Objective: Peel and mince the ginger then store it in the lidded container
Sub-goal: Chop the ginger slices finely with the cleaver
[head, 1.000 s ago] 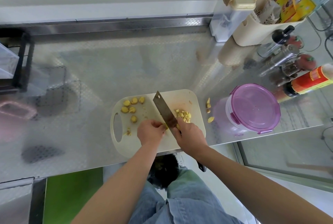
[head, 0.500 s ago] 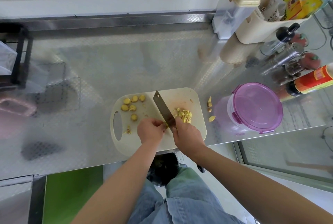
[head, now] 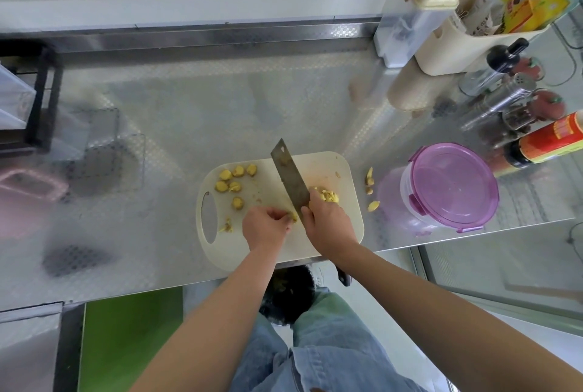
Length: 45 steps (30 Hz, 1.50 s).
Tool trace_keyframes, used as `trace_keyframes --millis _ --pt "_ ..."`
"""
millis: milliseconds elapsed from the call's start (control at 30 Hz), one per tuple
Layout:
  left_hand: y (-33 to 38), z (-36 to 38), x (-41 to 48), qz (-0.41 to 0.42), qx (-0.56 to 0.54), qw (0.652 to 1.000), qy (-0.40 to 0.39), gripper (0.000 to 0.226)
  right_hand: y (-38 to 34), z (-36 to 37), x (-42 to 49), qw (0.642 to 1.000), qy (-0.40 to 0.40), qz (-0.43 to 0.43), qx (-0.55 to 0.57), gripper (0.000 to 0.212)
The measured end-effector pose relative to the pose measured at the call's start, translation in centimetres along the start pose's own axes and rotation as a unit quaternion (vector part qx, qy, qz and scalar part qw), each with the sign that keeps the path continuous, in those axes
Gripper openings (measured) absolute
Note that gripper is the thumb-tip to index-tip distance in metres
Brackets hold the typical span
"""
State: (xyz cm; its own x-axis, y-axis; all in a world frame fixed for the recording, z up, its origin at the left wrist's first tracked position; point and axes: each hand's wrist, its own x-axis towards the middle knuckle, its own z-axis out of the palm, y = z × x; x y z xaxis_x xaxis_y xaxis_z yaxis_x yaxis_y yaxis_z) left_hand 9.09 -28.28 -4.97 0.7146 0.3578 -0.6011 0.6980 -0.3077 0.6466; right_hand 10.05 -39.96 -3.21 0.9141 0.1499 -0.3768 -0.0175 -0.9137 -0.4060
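Note:
A cream cutting board (head: 331, 167) lies at the counter's front edge. My right hand (head: 328, 222) grips a cleaver (head: 288, 175), its blade pointing away across the board. My left hand (head: 265, 227) pinches a small ginger piece (head: 293, 217) against the board, right beside the blade. Several peeled ginger slices (head: 235, 181) sit on the board's left half. A small pile of chopped ginger (head: 328, 195) lies right of the blade. The container with a purple lid (head: 452, 184) stands to the right, shut.
Ginger peel scraps (head: 370, 189) lie on the steel counter between board and container. Bottles, shakers and a red sauce bottle (head: 549, 142) crowd the right side. A beige caddy (head: 454, 44) stands at the back right, a black rack (head: 34, 98) at the left.
The cleaver and both hands have stayed over the board's middle with only slight shifts. The camera has tilted a little.

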Motion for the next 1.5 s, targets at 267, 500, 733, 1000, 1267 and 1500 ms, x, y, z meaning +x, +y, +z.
trace_keyframes --millis 267,500,733,1000,1267,1500 --pt "0.0 0.0 0.0 -0.014 -0.026 1.000 0.001 0.032 0.1 -0.7 -1.1 0.999 -0.030 -0.017 -0.032 0.016" --pt "-0.1 0.1 0.2 -0.004 -0.029 1.000 -0.007 0.027 0.5 -0.1 -1.5 0.998 -0.055 0.000 -0.037 0.018" --pt "-0.3 0.1 0.6 0.012 -0.014 1.000 -0.012 0.025 0.1 0.2 -1.1 0.996 -0.066 0.001 -0.067 0.016" --pt "-0.3 0.0 0.4 0.021 0.005 1.000 -0.008 0.005 -1.1 0.7 0.6 0.998 -0.054 -0.006 -0.043 0.010" --pt "-0.4 -0.2 0.4 -0.008 -0.037 0.999 -0.015 0.028 -0.2 -0.2 -0.1 1.000 -0.022 -0.018 -0.011 0.014" --pt "-0.4 -0.2 0.3 -0.011 -0.038 0.999 -0.012 0.030 -0.1 -0.3 -0.9 0.999 -0.023 -0.024 -0.037 0.015"
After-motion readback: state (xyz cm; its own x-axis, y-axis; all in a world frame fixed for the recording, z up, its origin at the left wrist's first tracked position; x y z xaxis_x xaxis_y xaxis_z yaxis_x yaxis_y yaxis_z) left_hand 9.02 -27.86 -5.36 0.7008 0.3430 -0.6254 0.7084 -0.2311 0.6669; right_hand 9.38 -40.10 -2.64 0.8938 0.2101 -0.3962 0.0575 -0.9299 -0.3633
